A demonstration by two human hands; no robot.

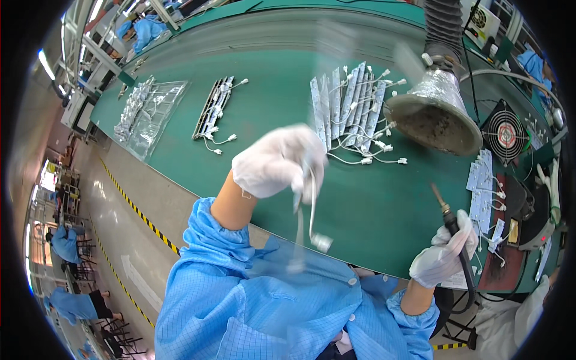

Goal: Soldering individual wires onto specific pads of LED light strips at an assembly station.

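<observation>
My left hand (279, 159), in a white glove, is closed over the table's near side. It grips a thin pale strip, smeared by motion, from which a white wire with a white connector (322, 242) hangs down. At the right, my gloved right hand (444, 255) is wrapped round a soldering iron (450, 222) whose tip points up and away from me. The iron's tip touches nothing. Beyond the hands lies a row of pale LED strips (354, 102) with white wires and connectors. Further left is a smaller bundle of strips (213, 108).
A fume extraction hood (429, 123) hangs over the green table (258, 84). Right of it stand a small fan (506, 133), more strips (482, 186) and a soldering station (537, 222). A clear plastic bag (159, 108) with wired parts lies far left. A person's pale sleeve (528, 315) shows lower right.
</observation>
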